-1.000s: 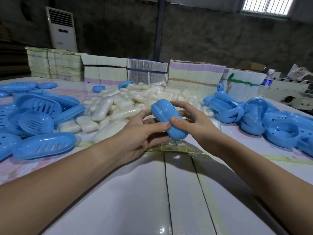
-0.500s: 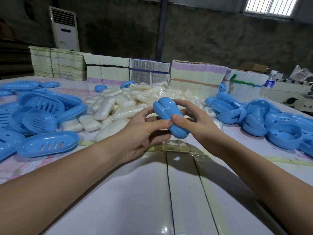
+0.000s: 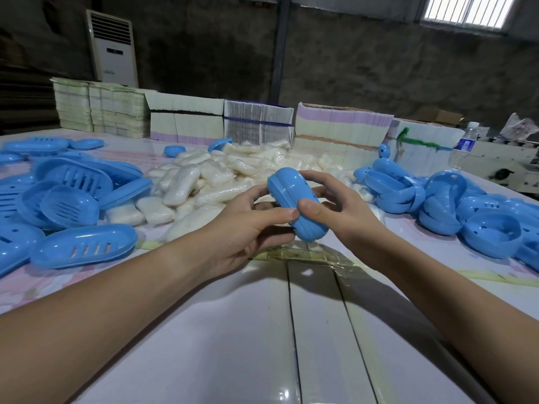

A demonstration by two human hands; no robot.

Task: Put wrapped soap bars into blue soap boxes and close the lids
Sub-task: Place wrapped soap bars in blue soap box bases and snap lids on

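Rough dark walls close off the back of the room, with a white standing air conditioner (image 3: pixel 114 48) against them and a barred window (image 3: pixel 468 10) high up. Below the hands, a glossy white tabletop (image 3: pixel 204 345) spreads out, crossed by strips of yellowish tape (image 3: pixel 309 255).

Both hands meet above the tabletop on one closed blue soap box (image 3: pixel 294 204), held clear of the surface and tilted, its seam running lengthwise. The left hand (image 3: pixel 248 228) has its grip clamped on the box, thumb laid across the near face and fingers curled behind and under it. The right hand (image 3: pixel 338 211) grips it too, thumb pressed on the near face just beside the left thumb, fingers wrapped over the far upper edge. Whether a bar lies inside cannot be told.

Just beyond the grip, touching nothing in the hands, a heap of wrapped soap bars (image 3: pixel 221 182) lies on the tabletop. Well off to the left hand's side sit slotted blue trays (image 3: pixel 84 246) and lids in a loose pile. To the right hand's side, nested blue box halves (image 3: pixel 455 205) crowd together. Further behind the soap, bundled stacks of flat cartons (image 3: pixel 341 126) stand in a row, and a water bottle (image 3: pixel 466 144) stands past the right-hand pile.
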